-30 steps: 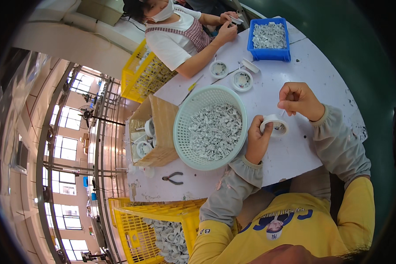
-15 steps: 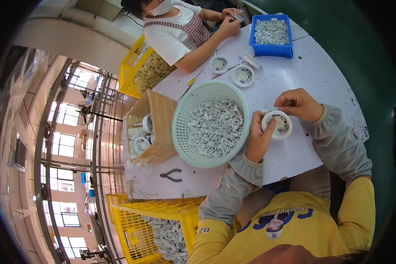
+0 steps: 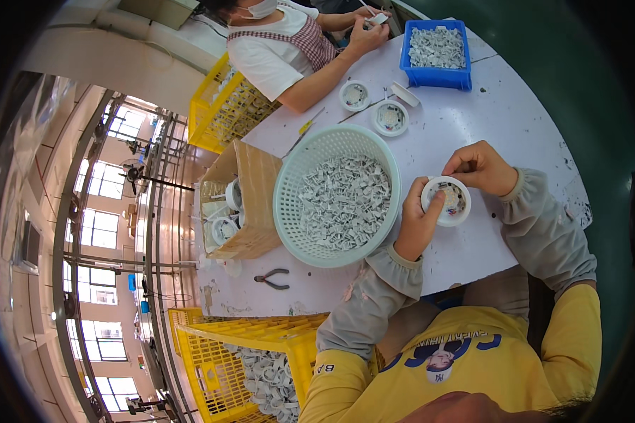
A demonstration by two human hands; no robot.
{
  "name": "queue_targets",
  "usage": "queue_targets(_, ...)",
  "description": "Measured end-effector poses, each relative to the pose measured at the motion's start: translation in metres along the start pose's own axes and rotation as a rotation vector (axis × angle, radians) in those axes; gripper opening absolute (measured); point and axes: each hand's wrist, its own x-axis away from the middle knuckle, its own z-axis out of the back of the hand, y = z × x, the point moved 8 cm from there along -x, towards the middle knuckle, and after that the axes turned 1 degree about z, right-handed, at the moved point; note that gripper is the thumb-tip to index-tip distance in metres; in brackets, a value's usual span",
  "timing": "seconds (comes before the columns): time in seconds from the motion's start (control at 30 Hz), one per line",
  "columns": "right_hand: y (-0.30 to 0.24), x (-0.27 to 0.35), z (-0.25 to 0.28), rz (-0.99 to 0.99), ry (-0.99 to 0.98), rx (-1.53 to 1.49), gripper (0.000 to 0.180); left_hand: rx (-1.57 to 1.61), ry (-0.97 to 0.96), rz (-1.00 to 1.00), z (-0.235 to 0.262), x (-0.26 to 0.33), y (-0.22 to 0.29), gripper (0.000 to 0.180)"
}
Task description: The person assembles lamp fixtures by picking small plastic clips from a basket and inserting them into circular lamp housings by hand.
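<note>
My left hand [image 3: 418,224] holds a round white housing [image 3: 447,201] from its left side, thumb over the rim. My right hand [image 3: 481,166] pinches the housing's upper right rim. The housing rests on the white table [image 3: 501,120], and small coloured parts show inside it. Just left of my left hand stands a pale green round basket [image 3: 335,194] filled with several small grey-white parts.
An open cardboard box [image 3: 240,201] with white housings sits left of the basket. Pliers [image 3: 271,279] lie near the table's edge. Two round housings [image 3: 389,118] and a blue bin [image 3: 437,53] of parts lie farther away. A person in an apron [image 3: 289,49] works opposite. Yellow crates [image 3: 250,359] stand beside the table.
The housing has settled lower on the table between both hands. My right hand has come down from above it onto its rim.
</note>
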Motion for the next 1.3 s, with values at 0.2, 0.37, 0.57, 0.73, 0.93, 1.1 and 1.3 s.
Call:
queue_targets(0.2, 0.002, 0.001, 0.000, 0.001, 0.007, -0.065, 0.008, 0.000, -0.018, -0.014, -0.001, 0.001, 0.004, 0.011)
queue_targets(0.37, -0.001, 0.003, -0.001, -0.004, -0.021, -0.063, 0.009, -0.038, -0.060, -0.020, -0.001, 0.002, 0.004, 0.014)
queue_targets(0.57, -0.010, 0.003, -0.005, 0.038, -0.085, 0.008, 0.011, -0.035, -0.093, 0.004, -0.006, 0.003, 0.009, 0.012)
queue_targets(0.73, 0.000, 0.003, -0.013, 0.005, -0.122, -0.278, 0.019, -0.039, -0.109, 0.009, -0.006, 0.005, 0.009, 0.012)
queue_targets(0.93, 0.014, 0.002, -0.007, -0.180, -0.100, -0.196, 0.012, -0.066, -0.079, -0.031, -0.007, 0.006, 0.011, 0.011)
queue_targets(1.1, 0.014, 0.005, -0.010, -0.233, -0.153, -0.179, 0.011, -0.074, -0.086, -0.052, -0.008, 0.008, 0.014, 0.012)
queue_targets(1.3, 0.003, 0.003, -0.006, -0.050, -0.080, -0.086, 0.011, 0.007, -0.094, -0.015, -0.008, 0.004, 0.010, 0.013)
